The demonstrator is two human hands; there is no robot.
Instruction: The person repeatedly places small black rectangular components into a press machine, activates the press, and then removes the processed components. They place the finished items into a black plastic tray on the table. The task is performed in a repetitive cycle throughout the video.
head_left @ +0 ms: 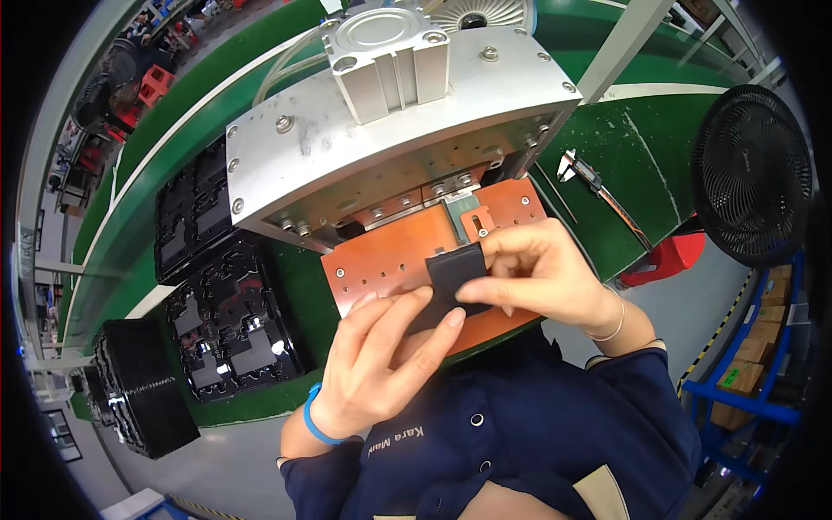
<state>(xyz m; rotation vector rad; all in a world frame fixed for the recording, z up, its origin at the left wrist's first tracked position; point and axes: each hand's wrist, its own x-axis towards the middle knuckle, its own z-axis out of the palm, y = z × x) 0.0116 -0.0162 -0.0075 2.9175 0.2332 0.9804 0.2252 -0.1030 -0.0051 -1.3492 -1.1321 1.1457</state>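
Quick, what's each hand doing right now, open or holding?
Left hand: closed, holding the flat black piece.
Right hand: closed, holding that same piece.

The dark piece [455, 276] has a matt surface; its material I cannot tell. The press frame [260, 156] is of bare silvery metal, smooth with some smudges. The orange plate [381, 270] looks smooth and slightly shiny. The black tray [289, 329] seems glossy plastic, the navy garment [425, 477] matt cloth, the boxes [737, 381] plain cardboard.
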